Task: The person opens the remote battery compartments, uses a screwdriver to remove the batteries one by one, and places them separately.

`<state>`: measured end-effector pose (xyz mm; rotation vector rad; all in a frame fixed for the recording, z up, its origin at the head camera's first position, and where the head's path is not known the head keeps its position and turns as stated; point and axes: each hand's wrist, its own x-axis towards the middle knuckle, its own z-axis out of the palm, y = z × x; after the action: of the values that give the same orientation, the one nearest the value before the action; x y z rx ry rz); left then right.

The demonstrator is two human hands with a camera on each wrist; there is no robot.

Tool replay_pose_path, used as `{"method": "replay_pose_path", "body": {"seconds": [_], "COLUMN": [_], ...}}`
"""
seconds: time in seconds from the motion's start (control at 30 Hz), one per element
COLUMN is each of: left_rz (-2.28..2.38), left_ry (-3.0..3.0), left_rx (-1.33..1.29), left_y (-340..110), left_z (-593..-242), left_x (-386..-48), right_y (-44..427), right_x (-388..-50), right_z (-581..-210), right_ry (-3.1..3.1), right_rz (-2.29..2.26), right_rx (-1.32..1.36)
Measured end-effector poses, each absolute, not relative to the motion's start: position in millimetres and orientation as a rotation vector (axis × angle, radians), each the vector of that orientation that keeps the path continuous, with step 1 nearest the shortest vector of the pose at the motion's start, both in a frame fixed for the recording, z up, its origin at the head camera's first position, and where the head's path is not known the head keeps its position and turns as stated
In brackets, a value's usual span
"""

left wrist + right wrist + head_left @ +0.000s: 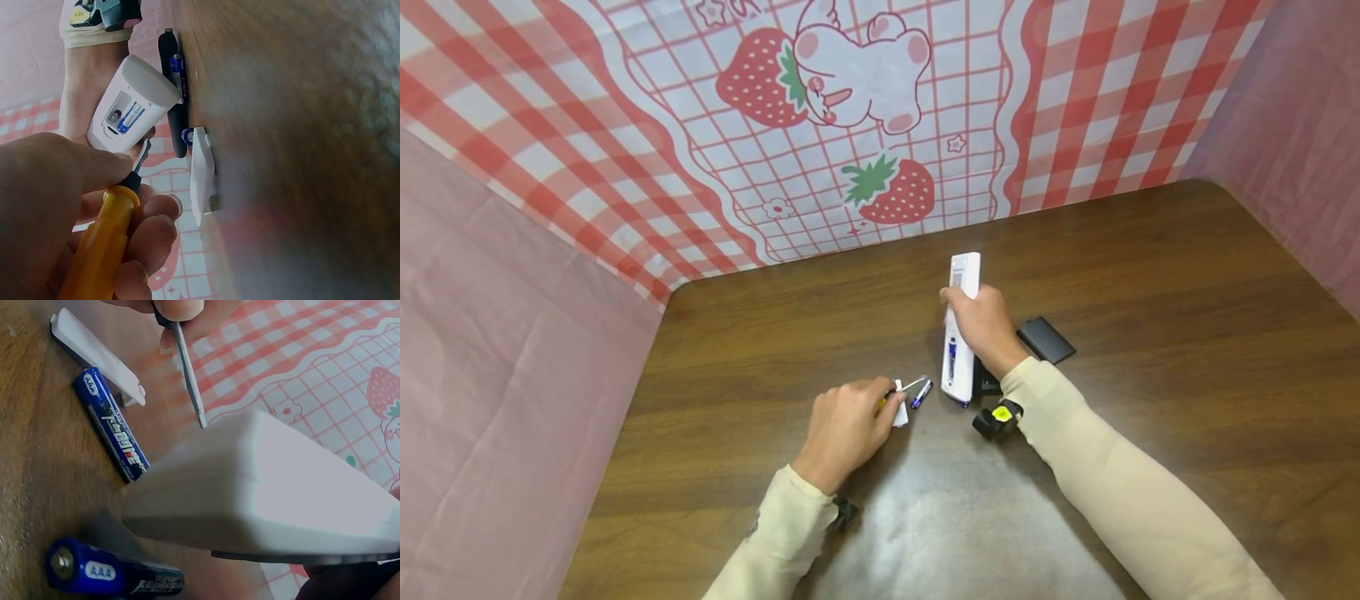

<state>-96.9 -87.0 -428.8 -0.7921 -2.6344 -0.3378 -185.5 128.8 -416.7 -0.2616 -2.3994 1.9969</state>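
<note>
My left hand (850,421) grips a screwdriver (100,244) by its orange-yellow handle; the metal shaft points toward the remote, its tip apart from it in the head view. A white remote control (966,367) is held by my right hand (988,325), its back turned up and its battery compartment uncovered. One blue battery (131,117) lies in that compartment, beside a bare slot. Between the hands a loose blue AAA battery (921,393) lies on the table, next to a white battery cover (900,415). Another AAA battery (115,572) lies by the remote's near end.
A flat black rectangular item (1046,340) lies right of my right hand. Another black object (989,382) is partly hidden beneath the right wrist. The brown wooden table (737,350) meets a red-and-white patterned cloth (887,83) at the back, with pink cloth at both sides.
</note>
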Motion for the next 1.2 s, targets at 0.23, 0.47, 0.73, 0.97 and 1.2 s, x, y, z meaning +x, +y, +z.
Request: {"method": "replay_pose_path", "body": {"seconds": [0.23,0.47,0.73,0.97,1.2], "left_rz": [-0.347,-0.358,-0.388,-0.388,-0.447], "left_ry": [-2.61,-2.582,-2.565,-2.561,-2.601], "left_rx": [-0.781,-0.766,-0.779,-0.807,-0.792], "left_y": [-87.6,-87.5,-88.7,-88.1,-86.8], "left_z": [-428.5,-427.7,-428.3,-426.8,-426.5], "left_x": [-97.7,-98.7,-101.0,-102.6,-104.8], "right_y": [128.4,129.7,129.3,129.1,128.1], "right_x": [-186.9,-187.2,-186.7,-187.7,-186.8], "right_z": [-419.4,-421.0,-422.1,-422.2,-420.8], "right_ry": [-2.244,-2.091,-2.038,-2.039,-2.046], "right_rz": [2.317,2.537,2.601,2.62,2.64], "right_rx": [-0.298,-0.271,-0.243,-0.189,-0.176]}}
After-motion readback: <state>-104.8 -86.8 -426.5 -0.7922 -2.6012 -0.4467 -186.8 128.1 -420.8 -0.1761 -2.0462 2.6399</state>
